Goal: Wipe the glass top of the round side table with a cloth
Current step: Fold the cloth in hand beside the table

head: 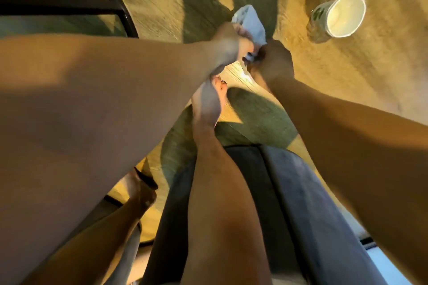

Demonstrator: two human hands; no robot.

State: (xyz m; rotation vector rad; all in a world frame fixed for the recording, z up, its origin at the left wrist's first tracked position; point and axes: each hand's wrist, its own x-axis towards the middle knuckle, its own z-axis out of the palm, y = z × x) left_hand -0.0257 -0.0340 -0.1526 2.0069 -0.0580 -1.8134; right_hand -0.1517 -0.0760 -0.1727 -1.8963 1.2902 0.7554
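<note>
A pale blue-white cloth (251, 23) is bunched between both of my hands above the wooden floor, near the middle top of the head view. My left hand (228, 45) grips its left side and my right hand (274, 60) grips its lower right part. The round side table (126, 16) shows at the upper left as a black metal rim with glass inside it and a dark bar beneath. Both hands are to the right of the table and apart from it. The picture is blurred by motion.
A white paper cup (340, 16) with a green mark stands on the floor at the upper right. My bare leg and foot (206, 104) stretch forward over a dark grey cushioned seat (301, 192). A second foot (141, 190) is at the lower left.
</note>
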